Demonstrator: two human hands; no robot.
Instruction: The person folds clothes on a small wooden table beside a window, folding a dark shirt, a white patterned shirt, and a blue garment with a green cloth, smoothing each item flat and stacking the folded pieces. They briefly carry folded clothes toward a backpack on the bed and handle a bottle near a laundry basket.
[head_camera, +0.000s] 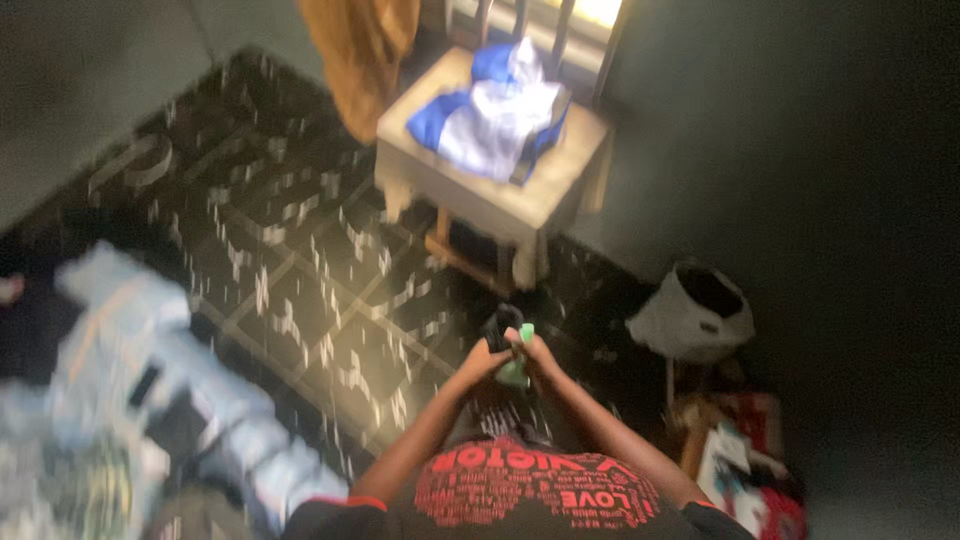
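Note:
The picture is motion-blurred. My left hand (487, 355) and my right hand (537, 352) meet in front of my chest, low in the middle of the view. Together they grip a small bundle: a dark piece (501, 324) sticks up between the fingers and a pale green piece (515, 371) shows beneath them. I cannot tell what the bundle is. Below the hands is my black shirt with red print (530, 490).
A pale wooden chair (470, 175) stands ahead with blue and white cloth (497, 112) on its seat; an orange-brown cloth (360, 50) hangs beside it. A white bag (692, 315) sits at right, a heap of pale clothes (140, 380) at left, on a dark patterned rug (300, 270).

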